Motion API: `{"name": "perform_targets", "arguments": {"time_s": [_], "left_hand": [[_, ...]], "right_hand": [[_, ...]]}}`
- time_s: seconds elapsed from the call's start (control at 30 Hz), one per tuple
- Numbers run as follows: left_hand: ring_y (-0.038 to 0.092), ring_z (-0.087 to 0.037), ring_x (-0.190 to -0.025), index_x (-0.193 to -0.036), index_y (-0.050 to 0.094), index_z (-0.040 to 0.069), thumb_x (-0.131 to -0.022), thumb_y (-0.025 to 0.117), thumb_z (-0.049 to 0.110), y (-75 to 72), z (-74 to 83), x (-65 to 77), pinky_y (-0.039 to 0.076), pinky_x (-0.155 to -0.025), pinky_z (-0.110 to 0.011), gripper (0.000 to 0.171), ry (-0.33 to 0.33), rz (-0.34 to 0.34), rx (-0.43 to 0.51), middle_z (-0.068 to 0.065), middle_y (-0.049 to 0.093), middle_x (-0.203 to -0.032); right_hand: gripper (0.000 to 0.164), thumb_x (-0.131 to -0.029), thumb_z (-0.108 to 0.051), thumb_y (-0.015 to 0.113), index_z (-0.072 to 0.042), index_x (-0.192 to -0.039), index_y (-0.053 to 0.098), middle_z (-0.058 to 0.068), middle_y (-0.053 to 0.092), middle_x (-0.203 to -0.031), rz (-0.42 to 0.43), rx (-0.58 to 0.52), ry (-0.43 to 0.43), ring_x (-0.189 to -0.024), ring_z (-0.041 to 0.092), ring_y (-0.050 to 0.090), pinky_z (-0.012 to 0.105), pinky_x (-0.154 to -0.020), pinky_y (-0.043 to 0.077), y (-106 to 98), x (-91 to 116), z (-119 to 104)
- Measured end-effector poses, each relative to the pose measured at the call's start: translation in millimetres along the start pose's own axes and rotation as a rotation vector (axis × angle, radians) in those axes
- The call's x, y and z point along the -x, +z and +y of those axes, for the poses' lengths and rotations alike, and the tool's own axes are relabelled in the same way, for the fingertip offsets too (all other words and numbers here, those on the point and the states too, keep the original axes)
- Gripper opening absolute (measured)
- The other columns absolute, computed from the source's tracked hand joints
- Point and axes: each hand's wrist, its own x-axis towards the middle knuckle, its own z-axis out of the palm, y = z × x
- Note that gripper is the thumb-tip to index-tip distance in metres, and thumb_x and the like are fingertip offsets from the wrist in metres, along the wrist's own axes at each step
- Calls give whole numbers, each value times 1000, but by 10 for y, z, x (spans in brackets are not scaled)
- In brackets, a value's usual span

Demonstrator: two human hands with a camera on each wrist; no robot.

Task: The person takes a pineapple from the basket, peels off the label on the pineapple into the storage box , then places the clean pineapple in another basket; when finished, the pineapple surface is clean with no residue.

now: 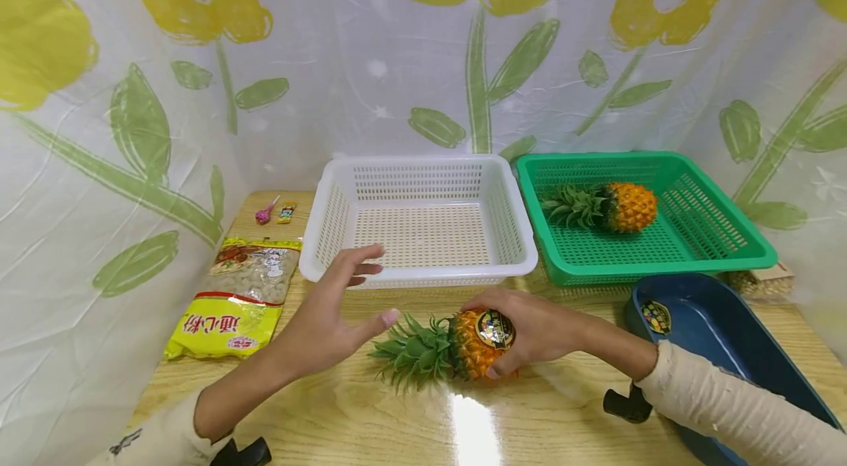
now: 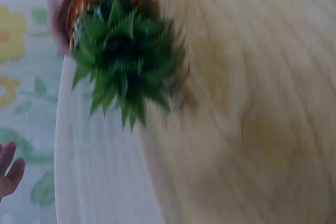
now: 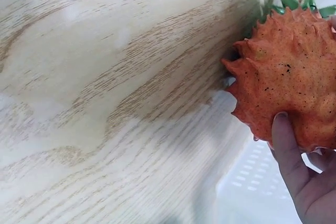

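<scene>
A small orange pineapple with a dark round label lies on its side on the wooden table, its green leaves pointing left. My right hand grips its body from the right, thumb on the near side; the right wrist view shows the thumb against the spiky orange skin. My left hand hovers to the left of the leaves, fingers spread and holding nothing. In the left wrist view the leafy crown faces the camera, and only a few left fingertips show at the edge.
Behind the hands stand a white basket and a green basket. Another pineapple lies in the green one. A dark blue tub sits at right. On the left are a yellow pasta bag, a lollipop and a small packet.
</scene>
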Motion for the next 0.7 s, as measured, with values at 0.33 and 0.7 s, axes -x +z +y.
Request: {"name": "perform_targets", "arguments": {"time_s": [0.33, 0.7], "left_hand": [[48, -21, -135, -152, 38, 19, -92, 69, 52, 358, 81, 66, 44, -109, -51, 76, -23, -266, -72, 0, 46, -147], [47, -27, -135, -151, 41, 17, -88, 67, 63, 615, -53, 3, 45, -107, -52, 82, 10, -344, -229, -3, 48, -146]], "right_hand": [[87, -71, -42, 89, -16, -144, 50, 4, 55, -136, 23, -34, -26, -114, 20, 59, 30, -89, 54, 8, -2, 51], [88, -74, -45, 87, -12, -146, 48, 2, 53, -135, 45, -139, -52, -110, 16, 61, 27, -85, 56, 27, 25, 96]]}}
